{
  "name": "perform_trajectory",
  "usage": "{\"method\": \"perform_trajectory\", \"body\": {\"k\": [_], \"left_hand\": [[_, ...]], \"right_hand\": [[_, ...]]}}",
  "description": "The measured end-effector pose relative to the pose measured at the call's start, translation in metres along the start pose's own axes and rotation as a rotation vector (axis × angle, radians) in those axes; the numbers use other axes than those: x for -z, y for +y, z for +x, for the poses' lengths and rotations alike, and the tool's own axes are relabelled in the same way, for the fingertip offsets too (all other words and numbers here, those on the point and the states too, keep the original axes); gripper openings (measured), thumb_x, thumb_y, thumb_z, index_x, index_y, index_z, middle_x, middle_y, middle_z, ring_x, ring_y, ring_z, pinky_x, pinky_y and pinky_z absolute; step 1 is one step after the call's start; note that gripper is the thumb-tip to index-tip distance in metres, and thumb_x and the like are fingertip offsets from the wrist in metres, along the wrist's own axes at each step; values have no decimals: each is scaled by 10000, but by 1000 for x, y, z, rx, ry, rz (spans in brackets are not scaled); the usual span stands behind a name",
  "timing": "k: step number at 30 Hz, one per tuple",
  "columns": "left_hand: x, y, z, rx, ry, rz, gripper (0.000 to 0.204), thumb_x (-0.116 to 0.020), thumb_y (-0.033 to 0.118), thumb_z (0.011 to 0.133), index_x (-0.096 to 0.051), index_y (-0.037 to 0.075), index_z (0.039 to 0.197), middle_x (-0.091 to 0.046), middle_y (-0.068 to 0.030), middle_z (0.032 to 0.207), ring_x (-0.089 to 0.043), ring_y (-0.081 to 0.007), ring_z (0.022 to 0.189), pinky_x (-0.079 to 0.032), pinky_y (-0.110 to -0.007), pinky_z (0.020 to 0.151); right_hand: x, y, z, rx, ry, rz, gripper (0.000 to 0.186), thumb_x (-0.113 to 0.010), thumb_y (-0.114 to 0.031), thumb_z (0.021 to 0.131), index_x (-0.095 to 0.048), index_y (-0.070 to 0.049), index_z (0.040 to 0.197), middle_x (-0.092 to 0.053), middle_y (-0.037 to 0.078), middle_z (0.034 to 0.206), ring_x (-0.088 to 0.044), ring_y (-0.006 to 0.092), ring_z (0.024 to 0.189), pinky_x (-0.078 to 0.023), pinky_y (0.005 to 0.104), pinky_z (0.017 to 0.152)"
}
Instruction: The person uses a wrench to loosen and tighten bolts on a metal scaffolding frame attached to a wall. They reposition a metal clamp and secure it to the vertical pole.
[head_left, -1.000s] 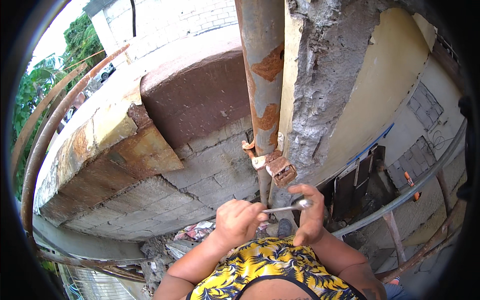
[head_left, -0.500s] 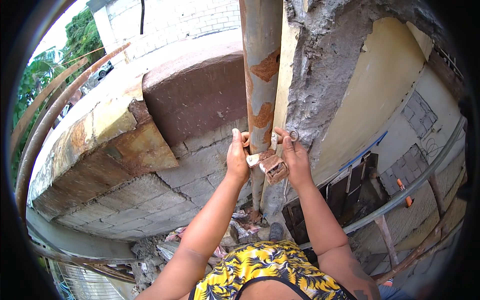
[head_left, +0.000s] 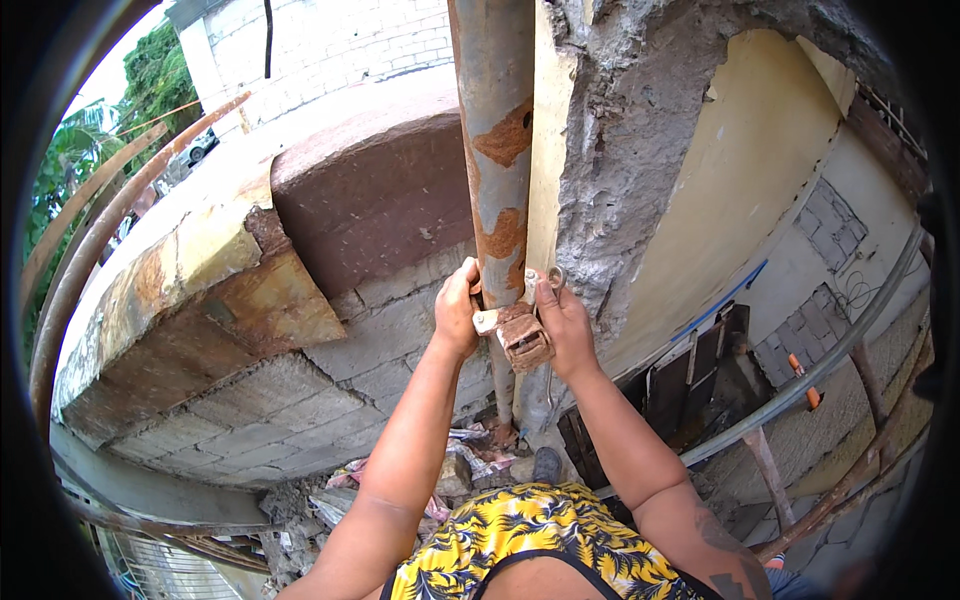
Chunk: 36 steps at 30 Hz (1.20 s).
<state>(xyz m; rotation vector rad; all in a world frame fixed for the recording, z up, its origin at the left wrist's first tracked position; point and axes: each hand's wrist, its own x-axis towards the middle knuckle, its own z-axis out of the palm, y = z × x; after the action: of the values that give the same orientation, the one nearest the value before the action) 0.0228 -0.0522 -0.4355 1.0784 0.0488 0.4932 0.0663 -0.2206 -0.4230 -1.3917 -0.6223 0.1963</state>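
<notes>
Your hands are staying up at the clamp, barely shifted.
Your left hand (head_left: 457,312) is gripping the rusty pipe (head_left: 497,150); your right hand (head_left: 563,322) is closing around the rusty clamp (head_left: 524,338).

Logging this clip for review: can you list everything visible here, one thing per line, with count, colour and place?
Scaffold pole: one, grey with rust patches, upright at centre.
Clamp: one, rusty brown, on the pole between the hands.
Concrete column: one, rough grey, right of the pole.
Block wall: one, grey, lower left.
Rubble: a heap, mixed colours, on the ground below.
Thin pipe: one, grey, slanting at right.
Left hand: on the pole.
Right hand: at the clamp, holding a metal tool.
</notes>
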Motion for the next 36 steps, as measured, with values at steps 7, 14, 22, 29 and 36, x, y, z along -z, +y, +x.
{"method": "perform_trajectory", "body": {"k": [7,14,22,29,36], "left_hand": [[-2,7,6,104,23,-62,304,-506,256,1045,-659,21,1163,-718,-108,1099,-710,-191,956,-587,-371,855],[-5,16,8,155,3,-24,299,-501,252,1050,-655,19,1157,-715,-120,1087,-710,-199,946,-597,-384,835],[-4,13,7,184,9,-17,478,-467,390,1092,-625,5,1329,-706,-125,1225,-695,-206,1076,-569,-368,943],[32,15,-73,-358,186,459,532,-390,506,1109,-553,6,1189,-596,-93,1113,-553,-199,1003,-451,-372,945],[-34,61,-173,-640,-434,752,358,-558,325,1042,-569,-8,1172,-643,-205,1033,-636,-347,917,-507,-467,807]], "right_hand": [[-14,4,-8,76,132,-38,484,-462,-376,1126,-632,37,1312,-687,161,1157,-645,251,1096,-481,373,968],[-25,-8,-19,149,247,-236,447,-459,-334,1128,-632,35,1310,-668,193,1167,-655,326,1087,-482,404,976],[-21,-3,-18,105,191,-152,447,-464,-330,1128,-611,27,1354,-668,173,1210,-643,286,1134,-484,385,998],[24,-28,-73,490,260,-251,485,-364,-393,1139,-631,-15,1282,-637,126,1157,-603,218,964,-499,371,880],[-23,-114,-108,744,-125,-447,611,-358,-534,1104,-724,-51,1180,-623,144,1219,-563,348,1153,-457,469,1006]]}}
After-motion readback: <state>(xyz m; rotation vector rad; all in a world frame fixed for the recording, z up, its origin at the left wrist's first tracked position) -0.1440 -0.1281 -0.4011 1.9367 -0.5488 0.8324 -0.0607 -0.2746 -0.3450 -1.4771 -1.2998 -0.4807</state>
